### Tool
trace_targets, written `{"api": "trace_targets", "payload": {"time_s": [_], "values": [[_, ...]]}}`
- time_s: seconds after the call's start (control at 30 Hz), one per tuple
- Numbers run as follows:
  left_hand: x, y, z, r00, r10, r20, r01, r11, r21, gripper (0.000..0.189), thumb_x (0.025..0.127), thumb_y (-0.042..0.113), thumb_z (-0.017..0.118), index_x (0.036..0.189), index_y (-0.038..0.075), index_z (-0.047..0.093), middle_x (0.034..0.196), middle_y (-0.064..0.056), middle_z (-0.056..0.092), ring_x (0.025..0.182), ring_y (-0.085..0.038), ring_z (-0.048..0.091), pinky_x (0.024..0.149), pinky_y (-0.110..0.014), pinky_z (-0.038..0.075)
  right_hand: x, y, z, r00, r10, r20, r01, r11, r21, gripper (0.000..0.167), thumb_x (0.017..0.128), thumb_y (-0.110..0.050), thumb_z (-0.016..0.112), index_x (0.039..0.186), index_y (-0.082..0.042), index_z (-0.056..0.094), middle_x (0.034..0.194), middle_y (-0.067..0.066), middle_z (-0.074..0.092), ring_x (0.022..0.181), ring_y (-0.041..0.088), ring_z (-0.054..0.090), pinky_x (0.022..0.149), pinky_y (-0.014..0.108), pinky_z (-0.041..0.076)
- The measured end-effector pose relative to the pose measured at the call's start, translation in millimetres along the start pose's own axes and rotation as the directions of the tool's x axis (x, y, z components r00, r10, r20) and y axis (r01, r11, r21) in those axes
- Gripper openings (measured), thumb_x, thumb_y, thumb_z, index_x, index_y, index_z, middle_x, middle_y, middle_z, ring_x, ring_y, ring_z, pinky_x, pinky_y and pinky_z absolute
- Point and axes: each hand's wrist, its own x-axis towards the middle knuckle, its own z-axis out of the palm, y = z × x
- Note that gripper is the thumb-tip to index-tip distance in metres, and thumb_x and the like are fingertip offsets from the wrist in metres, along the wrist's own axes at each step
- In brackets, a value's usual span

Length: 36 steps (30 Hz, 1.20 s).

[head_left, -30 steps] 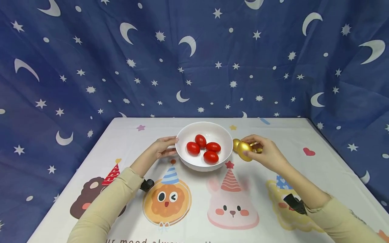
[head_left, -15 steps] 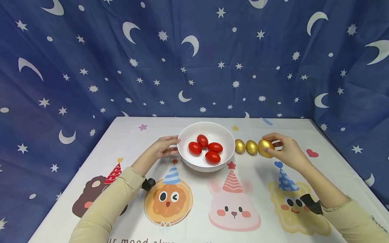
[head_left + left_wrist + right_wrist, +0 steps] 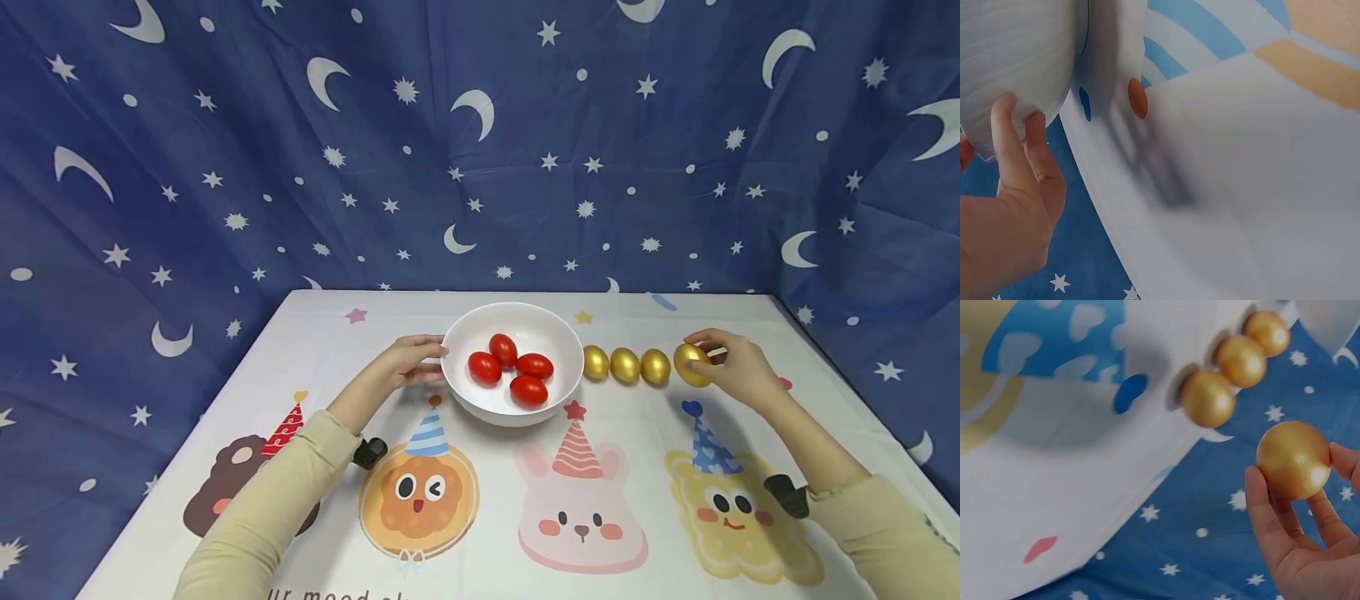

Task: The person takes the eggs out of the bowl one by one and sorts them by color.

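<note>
Nearby, two tan sleeves (image 3: 258, 500) are crossing a white cloth (image 3: 495, 517) printed with flat cartoon faces (image 3: 581, 542). Beyond, the left hand (image 3: 397, 367) is gripping the bowl (image 3: 558, 342) at its left rim, fingertips pressing the outer wall. The right hand (image 3: 742, 371) is pinching a gold egg (image 3: 692, 365) between thumb and fingers, apparently raised off the cloth. Three more gold eggs (image 3: 626, 365) are lying in a row between bowl and held egg; whether the first is touching the bowl, cannot tell. Four red eggs (image 3: 528, 391) are clustering on the bowl's floor. Risks, as judged: uneven finger pressure could be letting the smooth curved shell slip; a knock from the held egg could be setting the row rolling, rounded undersides offering little hold; a hard pull at the rim could be tipping the bowl. Materials: gold shells are looking metallic, faintly pitted on the held one; red ones are shining, glossy and oval; the bowl is showing a smooth, deep, round wall. Farthest, a navy drape (image 3: 525, 229) is hanging in soft creases, bearing white moons and stars.
</note>
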Motion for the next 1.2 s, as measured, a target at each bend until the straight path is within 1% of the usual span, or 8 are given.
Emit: {"api": "trace_targets", "payload": {"time_s": [0.13, 0.27, 0.37, 0.47, 0.63, 0.87, 1.03, 1.2], "values": [[-0.1, 0.1, -0.2, 1.0, -0.013, 0.0, 0.013, 1.0, -0.015, 0.052, 0.091, 0.009, 0.057, 0.141, 0.009, 0.043, 0.135, -0.018, 0.049, 0.089, -0.02, 0.065, 0.07, -0.022, 0.061, 5.9, 11, 0, 0.999, 0.036, 0.013, -0.036, 0.999, -0.03, 0.035, 0.089, -0.011, 0.062, 0.116, 0.01, 0.055, 0.108, 0.036, 0.056, 0.092, 0.049, 0.059, 0.07, 0.045, 0.06], [-0.8, 0.5, -0.5, 1.0, -0.022, 0.002, 0.022, 0.999, -0.034, 0.053, 0.092, 0.008, 0.058, 0.142, 0.01, 0.041, 0.14, -0.02, 0.045, 0.098, -0.023, 0.064, 0.072, -0.022, 0.061, 13.9, 20, -1, 0.997, 0.067, 0.037, -0.066, 0.997, -0.044, 0.037, 0.089, -0.014, 0.061, 0.116, 0.011, 0.054, 0.109, 0.038, 0.054, 0.094, 0.049, 0.057, 0.07, 0.044, 0.061], [-1.1, 0.2, -0.9, 1.0, -0.022, -0.005, 0.022, 0.999, -0.029, 0.053, 0.092, 0.008, 0.058, 0.142, 0.01, 0.041, 0.14, -0.02, 0.045, 0.091, -0.02, 0.065, 0.07, -0.021, 0.061, 19.9, 25, -2, 0.995, 0.084, 0.058, -0.082, 0.996, -0.041, 0.038, 0.09, -0.015, 0.061, 0.116, 0.011, 0.054, 0.109, 0.037, 0.054, 0.09, 0.045, 0.058, 0.066, 0.037, 0.06], [-0.2, -0.3, 0.1, 1.0, -0.022, -0.005, 0.022, 1.0, -0.017, 0.053, 0.092, 0.009, 0.059, 0.142, 0.01, 0.041, 0.138, -0.02, 0.047, 0.079, -0.015, 0.066, 0.069, -0.021, 0.061, 25.2, 30, -3, 0.992, 0.1, 0.081, -0.097, 0.994, -0.04, 0.039, 0.089, -0.015, 0.061, 0.116, 0.012, 0.053, 0.108, 0.037, 0.054, 0.082, 0.036, 0.06, 0.061, 0.029, 0.058], [1.0, -1.3, 1.9, 1.0, -0.025, -0.015, 0.025, 1.0, -0.009, 0.056, 0.091, 0.012, 0.062, 0.142, 0.01, 0.041, 0.132, -0.019, 0.052, 0.071, -0.011, 0.066, 0.068, -0.021, 0.061, 34.4, 38, 1, 0.99, 0.084, 0.117, -0.077, 0.995, -0.062, 0.036, 0.087, -0.012, 0.063, 0.113, 0.012, 0.054, 0.102, 0.036, 0.057, 0.073, 0.026, 0.058, 0.055, 0.023, 0.051], [1.0, -2.3, -0.2, 0.999, -0.026, -0.025, 0.026, 1.0, -0.007, 0.054, 0.091, 0.015, 0.063, 0.141, 0.011, 0.042, 0.13, -0.015, 0.052, 0.071, -0.01, 0.064, 0.065, -0.02, 0.061, 48.4, 48, 9, 0.979, 0.106, 0.174, -0.09, 0.991, -0.103, 0.037, 0.086, -0.013, 0.063, 0.112, 0.012, 0.055, 0.099, 0.035, 0.056, 0.075, 0.03, 0.054, 0.055, 0.023, 0.047], [1.7, -3.5, 0.7, 1.0, -0.023, -0.012, 0.023, 1.0, -0.02, 0.054, 0.092, 0.017, 0.062, 0.141, 0.011, 0.042, 0.135, -0.015, 0.048, 0.073, -0.01, 0.064, 0.067, -0.02, 0.061, 52.8, 55, 12, 0.961, 0.168, 0.22, -0.144, 0.982, -0.119, 0.039, 0.086, -0.015, 0.062, 0.112, 0.012, 0.055, 0.103, 0.036, 0.055, 0.078, 0.031, 0.054, 0.057, 0.024, 0.049], [3.1, -5.4, 1.6, 1.0, -0.013, -0.02, 0.012, 0.999, -0.038, 0.05, 0.092, 0.017, 0.062, 0.139, 0.01, 0.046, 0.13, -0.015, 0.053, 0.07, -0.01, 0.065, 0.068, -0.021, 0.061, 55.2, 59, 16, 0.941, 0.225, 0.254, -0.199, 0.972, -0.122, 0.042, 0.086, -0.018, 0.061, 0.115, 0.012, 0.053, 0.106, 0.036, 0.053, 0.079, 0.03, 0.053, 0.059, 0.023, 0.051]]}}
